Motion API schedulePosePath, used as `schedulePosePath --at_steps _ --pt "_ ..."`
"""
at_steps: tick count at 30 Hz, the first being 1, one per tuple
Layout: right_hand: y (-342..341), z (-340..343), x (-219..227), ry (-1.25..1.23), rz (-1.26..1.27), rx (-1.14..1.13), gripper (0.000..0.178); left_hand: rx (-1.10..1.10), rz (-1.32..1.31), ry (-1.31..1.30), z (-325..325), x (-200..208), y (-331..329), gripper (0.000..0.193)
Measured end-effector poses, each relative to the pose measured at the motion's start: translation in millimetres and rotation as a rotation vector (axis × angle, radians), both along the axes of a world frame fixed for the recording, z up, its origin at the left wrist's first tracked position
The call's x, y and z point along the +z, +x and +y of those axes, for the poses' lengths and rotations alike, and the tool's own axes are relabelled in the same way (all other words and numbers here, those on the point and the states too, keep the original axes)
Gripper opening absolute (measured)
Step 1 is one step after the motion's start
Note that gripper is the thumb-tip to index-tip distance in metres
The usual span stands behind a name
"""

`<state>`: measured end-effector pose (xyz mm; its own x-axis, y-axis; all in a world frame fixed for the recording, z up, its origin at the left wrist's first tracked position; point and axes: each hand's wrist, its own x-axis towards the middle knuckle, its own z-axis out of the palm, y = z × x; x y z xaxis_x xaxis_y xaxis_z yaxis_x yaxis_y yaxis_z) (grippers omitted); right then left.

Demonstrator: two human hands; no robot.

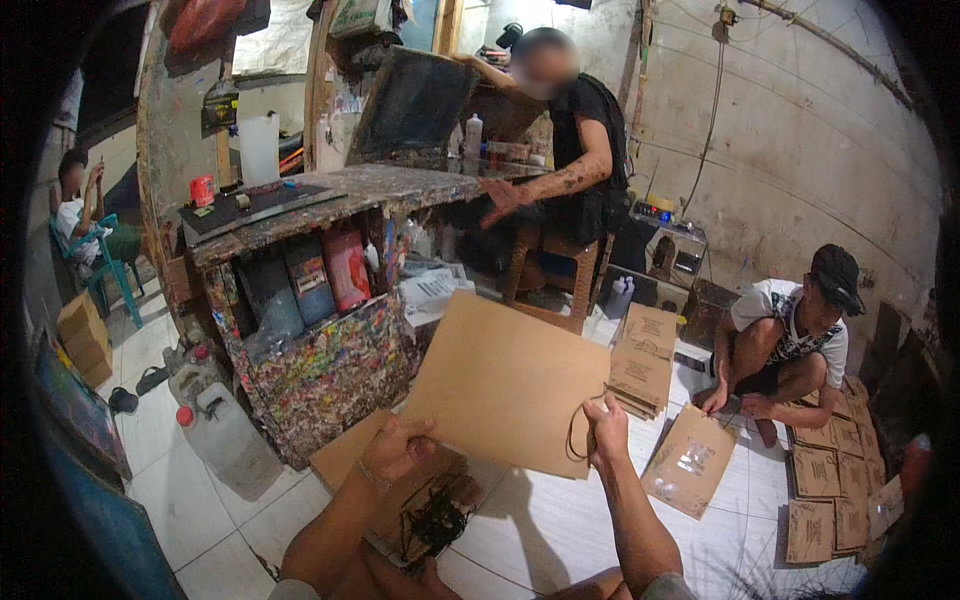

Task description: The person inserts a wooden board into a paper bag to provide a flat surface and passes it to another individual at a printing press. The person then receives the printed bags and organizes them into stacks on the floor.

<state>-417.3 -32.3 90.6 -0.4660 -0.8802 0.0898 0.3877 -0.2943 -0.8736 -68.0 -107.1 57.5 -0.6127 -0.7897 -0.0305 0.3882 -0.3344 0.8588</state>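
A flat brown paper bag (pixel 510 380) is held up in front of me, its plain face toward me. My left hand (pixel 397 448) grips its lower left corner, thumb on the near face. On the lower right edge, my right hand (pixel 607 432) is closed on the bag beside a thin dark cord (pixel 572 440) that loops down over the paper. Below my left hand, a tangle of black cords (pixel 436 518) lies on brown board or paper (pixel 350 448) on the floor.
To my right, a crouching person (pixel 795 330) handles a brown bag (pixel 690 458) on the tiles. Stacks of printed bags (pixel 640 355) and rows of bags (pixel 835 470) lie nearby. A paint-crusted workbench (pixel 330 370) stands ahead, with another person (pixel 580 140) behind it. Plastic jugs (pixel 232 440) stand left.
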Motion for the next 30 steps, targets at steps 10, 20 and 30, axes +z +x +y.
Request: schedulePosePath --at_steps 10,20,30 --pt "31 -142 95 -0.202 -0.152 -0.021 0.026 -0.068 0.088 0.093 78 -32 -7 0.037" --pt "41 -113 95 -0.182 0.19 0.084 0.021 0.492 -0.885 -0.652 126 -108 20 0.048" --pt "-27 184 -296 0.82 1.169 0.308 0.038 0.258 -1.529 -0.801 96 -147 43 0.068"
